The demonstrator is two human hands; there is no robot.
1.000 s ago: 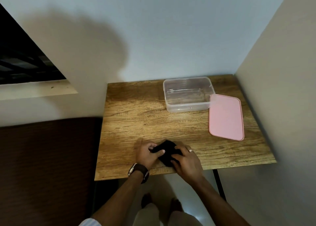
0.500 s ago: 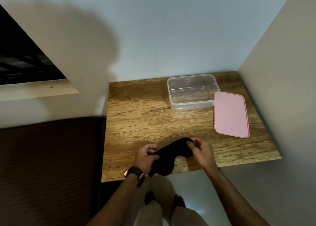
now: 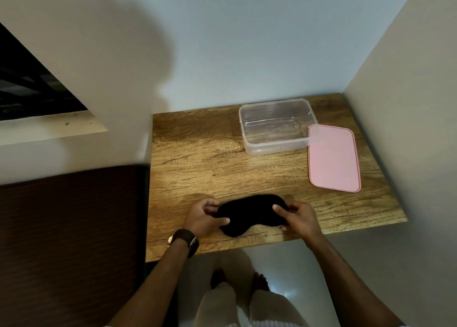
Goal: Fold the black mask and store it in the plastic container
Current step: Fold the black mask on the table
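The left hand (image 3: pixel 203 219) pinches the left end of the black sleep mask (image 3: pixel 251 214), thumb on top and fingers curled behind the edge. The right hand (image 3: pixel 298 216) grips the mask's right end the same way, its thumb pressed on the fabric. The mask lies spread out flat and unfolded between them, low in the centre of the frame, near the front edge of the wooden table (image 3: pixel 197 158). A dark-strapped wristwatch (image 3: pixel 184 240) sits on the left wrist.

Toward the upper right of the table stands the clear plastic container (image 3: pixel 275 126), open and with nothing inside. Its pink lid (image 3: pixel 333 158) lies flat just right of it, one corner overlapping the container's rim. Bare tabletop separates the mask from both; nothing stands between them.

The table fits into a corner, with a pale wall behind and a beige wall along the right of the frame. At the left a dark brown panel (image 3: pixel 69 240) meets the table's side, and a dark opening with a ledge (image 3: pixel 32 89) fills the upper left. Below the table edge, the person's light trousers (image 3: pixel 242 307) and feet show over a glossy floor.
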